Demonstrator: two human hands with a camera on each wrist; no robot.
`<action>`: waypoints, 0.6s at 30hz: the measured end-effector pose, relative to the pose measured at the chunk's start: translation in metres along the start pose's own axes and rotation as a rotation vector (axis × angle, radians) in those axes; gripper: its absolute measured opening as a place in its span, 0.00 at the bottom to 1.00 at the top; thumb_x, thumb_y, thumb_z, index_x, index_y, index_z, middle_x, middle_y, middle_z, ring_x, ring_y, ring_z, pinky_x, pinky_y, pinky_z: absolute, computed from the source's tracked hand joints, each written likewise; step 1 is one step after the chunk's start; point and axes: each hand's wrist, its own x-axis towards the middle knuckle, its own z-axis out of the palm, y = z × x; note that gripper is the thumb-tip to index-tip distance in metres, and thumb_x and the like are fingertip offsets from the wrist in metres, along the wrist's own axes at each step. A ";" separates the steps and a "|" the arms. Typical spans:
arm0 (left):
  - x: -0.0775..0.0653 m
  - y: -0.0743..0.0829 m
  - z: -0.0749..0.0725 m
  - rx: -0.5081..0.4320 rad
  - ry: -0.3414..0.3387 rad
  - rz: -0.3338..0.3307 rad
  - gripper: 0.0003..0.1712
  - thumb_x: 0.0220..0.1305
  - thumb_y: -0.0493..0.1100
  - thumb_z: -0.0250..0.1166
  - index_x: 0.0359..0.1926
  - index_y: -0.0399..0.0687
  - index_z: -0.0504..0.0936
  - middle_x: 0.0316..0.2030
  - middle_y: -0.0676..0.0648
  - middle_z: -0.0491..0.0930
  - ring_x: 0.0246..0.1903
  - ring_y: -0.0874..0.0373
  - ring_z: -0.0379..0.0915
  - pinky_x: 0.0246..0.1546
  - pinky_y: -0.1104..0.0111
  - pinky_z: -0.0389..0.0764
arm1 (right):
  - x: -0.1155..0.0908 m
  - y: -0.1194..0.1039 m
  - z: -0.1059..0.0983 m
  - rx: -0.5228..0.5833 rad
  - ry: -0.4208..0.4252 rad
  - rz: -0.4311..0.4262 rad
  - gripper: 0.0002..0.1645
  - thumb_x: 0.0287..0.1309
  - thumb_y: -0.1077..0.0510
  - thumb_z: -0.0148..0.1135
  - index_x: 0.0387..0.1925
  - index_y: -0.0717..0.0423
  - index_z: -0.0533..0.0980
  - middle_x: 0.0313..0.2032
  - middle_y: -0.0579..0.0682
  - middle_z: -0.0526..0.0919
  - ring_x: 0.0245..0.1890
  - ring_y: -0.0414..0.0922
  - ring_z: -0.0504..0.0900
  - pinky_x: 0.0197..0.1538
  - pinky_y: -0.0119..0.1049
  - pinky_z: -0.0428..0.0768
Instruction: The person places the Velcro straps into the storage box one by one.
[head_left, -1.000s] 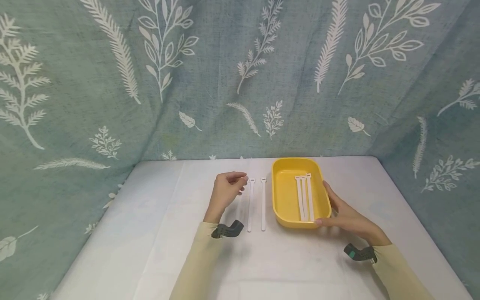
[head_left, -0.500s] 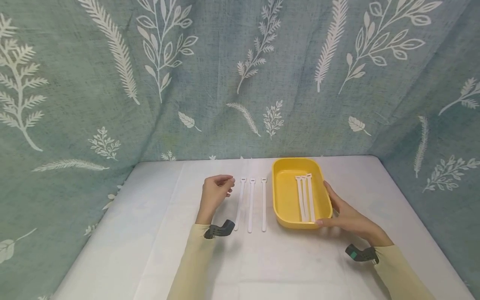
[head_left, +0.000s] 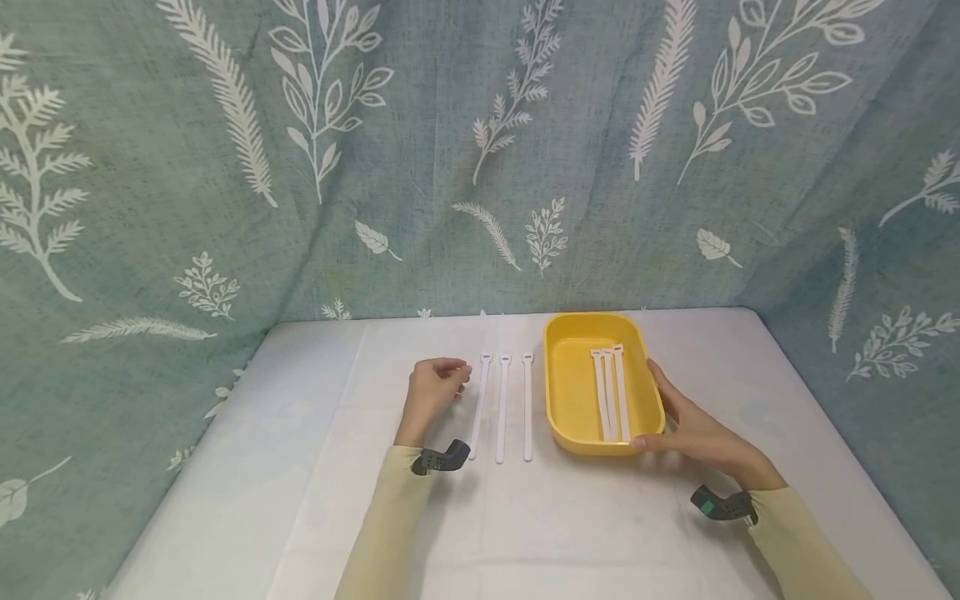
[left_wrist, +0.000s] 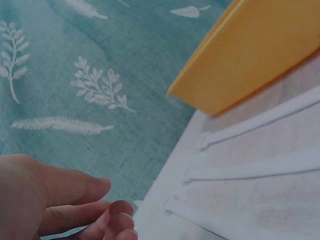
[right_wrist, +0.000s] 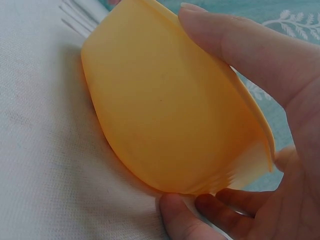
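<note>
My left hand (head_left: 433, 390) hovers just left of three white cable straps, its fingers loosely bent with nothing between them. The straps lie side by side on the table, slotted heads at the far end: the left strap (head_left: 481, 408), the middle strap (head_left: 502, 408) and the right strap (head_left: 528, 408). To their right is a yellow tray (head_left: 564, 392) with three more white straps (head_left: 611, 396) grouped toward its right side. At the tray's near right corner my right hand (head_left: 693, 429) grips it, thumb at the rim and fingers at the wall and underside, as the right wrist view shows.
A white cloth (head_left: 570, 533) covers the table. Behind it and along both sides hangs a blue-green leaf-print curtain (head_left: 420, 242). Each wrist carries a dark camera mount, the left mount (head_left: 441, 458) close to the near end of the left strap.
My left hand has moved left, away from the left strap's head, which now shows fully, and then slightly nearer. The right hand and the tray have stayed in place.
</note>
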 end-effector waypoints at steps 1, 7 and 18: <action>0.000 -0.001 0.000 0.008 -0.001 -0.003 0.15 0.68 0.43 0.69 0.50 0.38 0.88 0.37 0.40 0.90 0.28 0.59 0.83 0.29 0.73 0.84 | 0.000 0.000 0.000 -0.001 0.001 0.000 0.79 0.52 0.45 0.78 0.82 0.35 0.25 0.84 0.53 0.33 0.82 0.70 0.38 0.72 0.81 0.45; 0.001 -0.005 0.004 0.027 -0.025 -0.011 0.16 0.67 0.43 0.68 0.50 0.37 0.87 0.36 0.39 0.89 0.24 0.60 0.81 0.26 0.74 0.78 | 0.000 0.000 -0.001 -0.005 -0.004 0.010 0.79 0.52 0.44 0.78 0.81 0.34 0.25 0.84 0.52 0.32 0.82 0.70 0.37 0.72 0.82 0.45; -0.003 -0.011 0.013 0.074 -0.031 -0.036 0.16 0.67 0.43 0.69 0.50 0.36 0.87 0.35 0.41 0.87 0.26 0.59 0.83 0.27 0.74 0.82 | 0.000 0.001 -0.001 0.048 -0.027 -0.019 0.78 0.54 0.48 0.78 0.82 0.36 0.25 0.84 0.52 0.31 0.82 0.70 0.35 0.72 0.82 0.42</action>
